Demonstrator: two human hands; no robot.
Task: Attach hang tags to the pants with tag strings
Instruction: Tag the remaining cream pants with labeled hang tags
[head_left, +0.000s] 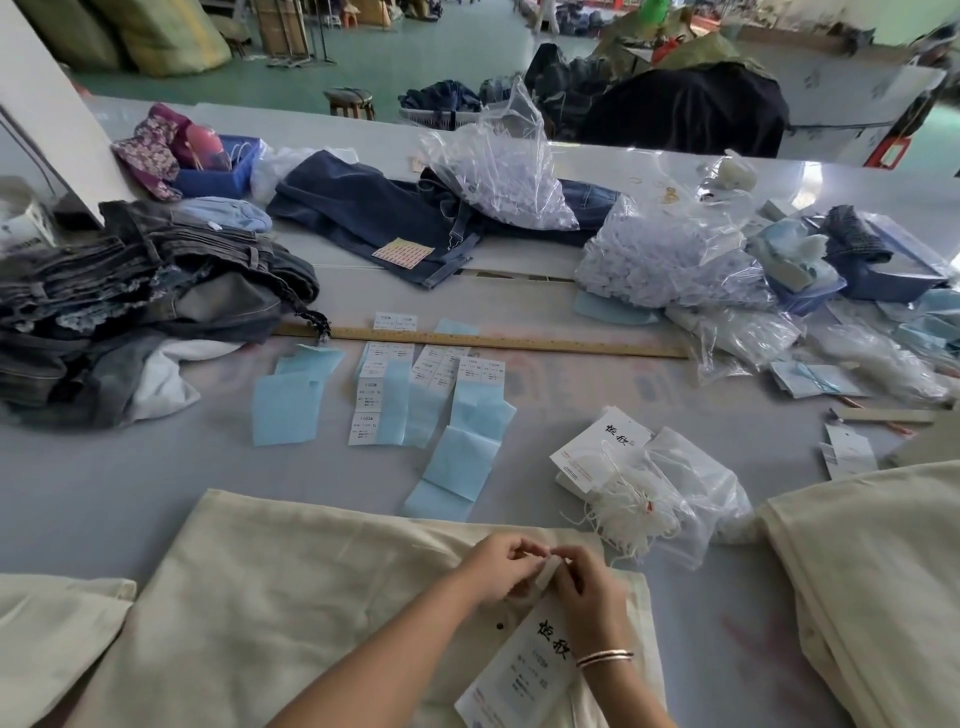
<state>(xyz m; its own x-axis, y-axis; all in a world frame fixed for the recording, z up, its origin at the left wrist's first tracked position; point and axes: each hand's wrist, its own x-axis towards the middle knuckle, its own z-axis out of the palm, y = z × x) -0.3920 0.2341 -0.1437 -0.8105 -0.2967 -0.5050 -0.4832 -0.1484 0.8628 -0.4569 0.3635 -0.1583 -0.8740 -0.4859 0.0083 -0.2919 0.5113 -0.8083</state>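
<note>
The cream pants (291, 597) lay flat at the near edge of the table (104, 467), and a white hang tag (524, 670) with black characters rested on them, under the right wrist. Both hands met over the upper end of the tag: the left hand (501, 569) had its fingers curled and pinched something small and white, probably the tag string, and the right hand (584, 582) pinched the same spot from the other side. The string itself was too thin to see clearly between the fingers. A thin bracelet (605, 657) sat on the right wrist. Just beyond the hands, toward the right, a clear bag (680, 499) held a bundle of white strings (623, 512), with more hang tags (597, 452) partly under it. More cream pants (872, 582) lay at the near right corner. In the middle of the table were light blue papers (285, 408) and small white labels (366, 410), near a wooden ruler (519, 343). A pile of jeans (130, 291) was at the left edge, dark blue jeans (363, 208) lay toward the far edge, and plastic bags (665, 254) covered the right side.
</note>
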